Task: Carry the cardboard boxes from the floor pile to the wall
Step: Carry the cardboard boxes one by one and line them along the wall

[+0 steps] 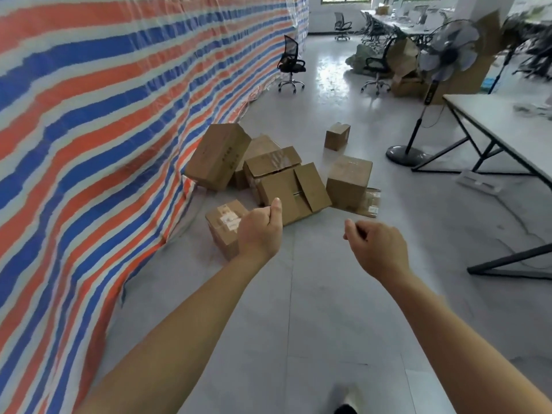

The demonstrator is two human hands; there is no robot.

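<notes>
Left hand point(260, 231): curled up, held nothing.
Right hand point(378, 246): curled up, held nothing.
Boxes point(286, 189): piled on floor point(328, 294) by sheet point(89, 115).

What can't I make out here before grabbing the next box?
Head view:
- Labelled box: right part hidden behind the left hand; label print too blurred to read.
- Rear box in the pile: mostly covered by boxes in front.
- Flattened carton: mostly behind the square box.
- Shoe: cut off by the bottom edge.
</notes>
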